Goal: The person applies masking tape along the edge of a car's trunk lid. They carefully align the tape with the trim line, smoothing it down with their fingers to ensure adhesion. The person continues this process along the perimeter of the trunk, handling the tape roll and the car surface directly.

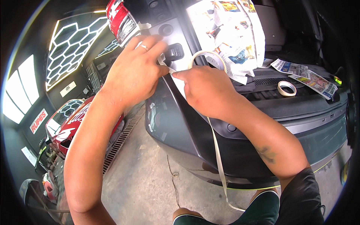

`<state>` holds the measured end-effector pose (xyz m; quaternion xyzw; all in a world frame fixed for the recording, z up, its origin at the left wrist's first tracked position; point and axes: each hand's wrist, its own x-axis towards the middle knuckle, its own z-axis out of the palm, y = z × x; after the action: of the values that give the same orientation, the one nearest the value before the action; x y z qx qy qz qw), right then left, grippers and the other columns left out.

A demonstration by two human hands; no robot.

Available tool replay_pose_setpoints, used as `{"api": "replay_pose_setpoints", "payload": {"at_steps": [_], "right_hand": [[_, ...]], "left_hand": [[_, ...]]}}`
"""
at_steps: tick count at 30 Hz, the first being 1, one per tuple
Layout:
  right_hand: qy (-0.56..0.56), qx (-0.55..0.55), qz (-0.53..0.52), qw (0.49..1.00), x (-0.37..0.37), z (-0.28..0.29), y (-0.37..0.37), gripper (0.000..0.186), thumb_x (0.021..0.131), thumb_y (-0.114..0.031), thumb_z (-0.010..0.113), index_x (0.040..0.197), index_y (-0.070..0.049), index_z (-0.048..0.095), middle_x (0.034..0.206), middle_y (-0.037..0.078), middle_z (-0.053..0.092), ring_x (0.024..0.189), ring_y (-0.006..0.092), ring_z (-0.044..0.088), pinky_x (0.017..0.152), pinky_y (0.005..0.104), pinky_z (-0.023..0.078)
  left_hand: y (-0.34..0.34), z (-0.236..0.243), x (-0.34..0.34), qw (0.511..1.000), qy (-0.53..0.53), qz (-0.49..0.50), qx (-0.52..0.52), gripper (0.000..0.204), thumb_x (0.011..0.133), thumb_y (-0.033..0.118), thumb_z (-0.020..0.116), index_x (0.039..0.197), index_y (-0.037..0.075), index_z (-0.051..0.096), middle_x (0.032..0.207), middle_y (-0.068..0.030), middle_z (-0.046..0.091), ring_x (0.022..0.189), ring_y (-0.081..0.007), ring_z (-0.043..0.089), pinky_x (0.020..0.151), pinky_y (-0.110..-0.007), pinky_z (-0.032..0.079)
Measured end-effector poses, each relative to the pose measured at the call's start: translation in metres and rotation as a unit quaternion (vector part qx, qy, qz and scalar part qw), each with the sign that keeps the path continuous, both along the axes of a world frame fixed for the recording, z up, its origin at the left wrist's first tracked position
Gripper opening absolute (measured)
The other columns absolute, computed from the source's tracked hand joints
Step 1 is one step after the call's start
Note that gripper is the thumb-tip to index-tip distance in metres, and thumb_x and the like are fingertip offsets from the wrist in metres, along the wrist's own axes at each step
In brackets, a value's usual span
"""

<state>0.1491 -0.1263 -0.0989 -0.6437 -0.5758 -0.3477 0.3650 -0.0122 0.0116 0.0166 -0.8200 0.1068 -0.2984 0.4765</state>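
Note:
My left hand (137, 71), with a ring on one finger, bends over the body edge below the red and clear tail light (123, 23). Its thumb and fingers close on a short strip of masking tape (170, 69) beside a black latch-like fitting (174, 52). Close by, my right hand (206, 90) reaches its index finger to the same strip. A cream roll of masking tape (224, 62) stands up behind its knuckles, apparently in its curled fingers, which are partly hidden. From under this hand a long thin strip (217, 152) hangs past the dark grey bumper (176, 153).
Newspaper sheets (240, 33) cover part of the open boot. A second tape roll (287, 89) and folded newspaper pieces (313, 83) lie on the boot sill. Left, a red car (71, 127) stands beyond a floor grate (123, 138). A thin cord (173, 180) lies on the concrete.

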Motion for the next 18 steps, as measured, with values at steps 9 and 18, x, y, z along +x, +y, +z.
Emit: {"api": "replay_pose_setpoints", "payload": {"at_steps": [9,18], "right_hand": [[0.047,-0.030,0.015,0.998,-0.004,0.008,-0.004,0.034,0.101,-0.010,0.070,0.131,-0.004,0.084,0.107,0.020,0.085,0.105,0.0389,0.083,0.092,0.0525,0.066],[0.054,-0.058,-0.004,0.997,-0.007,0.011,-0.005,0.036,0.105,-0.010,0.063,0.134,-0.005,0.083,0.109,0.024,0.083,0.105,0.0432,0.080,0.095,0.0559,0.063]], "left_hand": [[0.009,-0.015,0.005,0.997,-0.043,0.017,0.069,0.034,0.081,0.013,0.082,0.111,0.024,0.093,0.144,-0.0071,0.068,0.156,-0.0331,0.054,0.135,-0.059,0.039],[0.015,0.006,0.007,0.999,0.005,-0.024,0.039,0.038,0.076,0.007,0.083,0.109,0.024,0.092,0.152,-0.0050,0.067,0.163,-0.0312,0.048,0.140,-0.056,0.035]]}}
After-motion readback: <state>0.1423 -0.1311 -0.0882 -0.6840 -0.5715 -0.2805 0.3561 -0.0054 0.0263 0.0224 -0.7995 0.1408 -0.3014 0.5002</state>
